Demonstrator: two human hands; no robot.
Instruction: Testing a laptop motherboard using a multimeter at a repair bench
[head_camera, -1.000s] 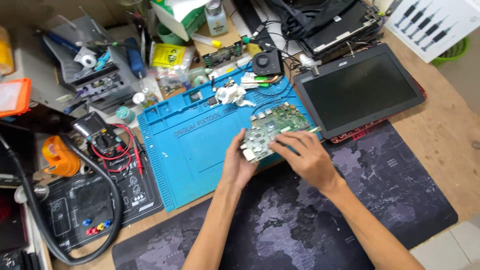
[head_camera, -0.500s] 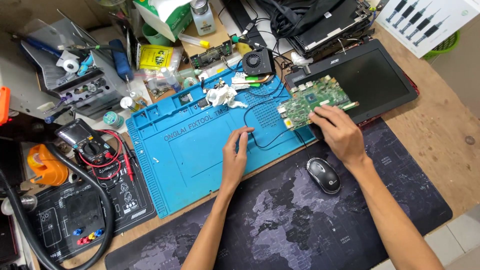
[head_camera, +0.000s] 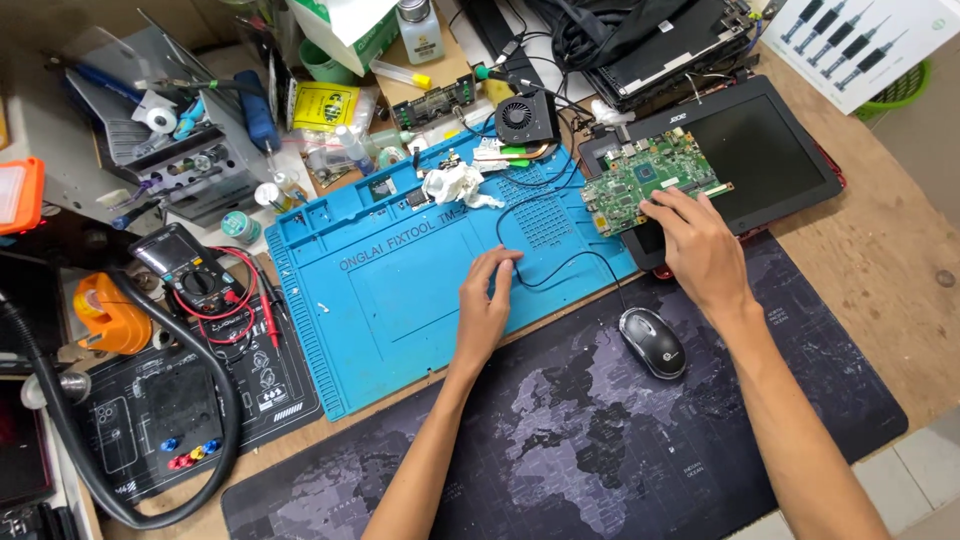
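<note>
Head view: I see a cluttered repair bench from above, both of my forearms reaching in.
Change, board: the green circuit board (head_camera: 648, 182) has left the blue work mat (head_camera: 400, 290), where it lay a second ago, and now rests tilted on the dark laptop shell (head_camera: 760, 160) to the right.
Change, mouse: a black mouse (head_camera: 652, 342) now shows on the dark desk pad (head_camera: 600, 450); its cable loops across the mat.
Meaning: I judge the mat is being freed and the board parked aside.
Right hand (head_camera: 700, 250): fingertips pressed on the board's near edge, fingers curled over it rather than wrapped around.
Left hand (head_camera: 485, 305): lies on the mat's near right part, fingers loosely bent, holding nothing that I can make out.
Grey tool rack (head_camera: 170, 150): tweezers, tape roll and small tools.
Mat's upper trays: crumpled white tissue (head_camera: 455, 185) and tiny parts.
Green basket (head_camera: 900, 85): contents hidden.
</note>
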